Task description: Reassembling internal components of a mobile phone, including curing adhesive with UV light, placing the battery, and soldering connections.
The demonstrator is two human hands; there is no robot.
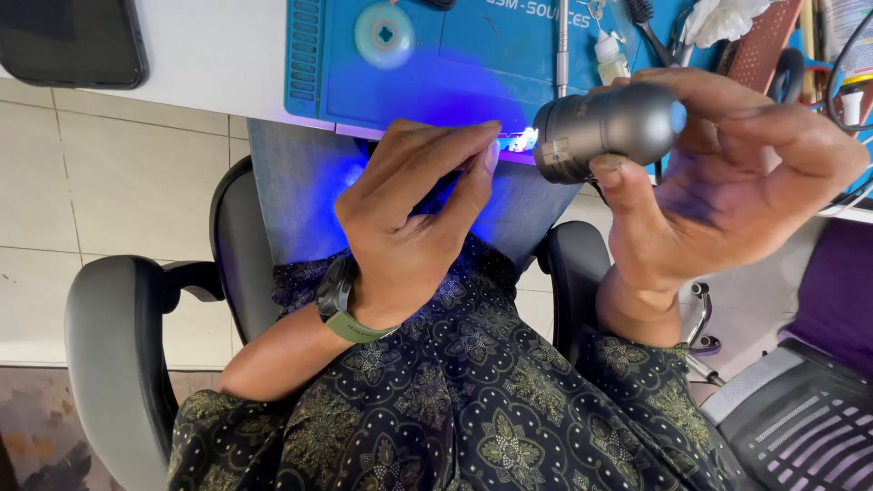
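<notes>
Two hands are held close together above the lap, with a small lit part between them.

A tiny part [523,139], glowing under blue light, is pinched at the fingertips [488,156] of the left hand [414,214], just in front of the edge of the blue work mat [318,64]. A grey cylindrical lamp [605,127] is gripped in the right hand [727,173], its fingers curled firmly around the body and its front almost touching the part. The step in hand is judged to be the lighting of the part; steady holding of both hands is needed next. A dark watch with green strap [341,305] is worn on the left wrist. An office chair [118,336] is seen below, a small white bottle [611,56] on the mat.
</notes>
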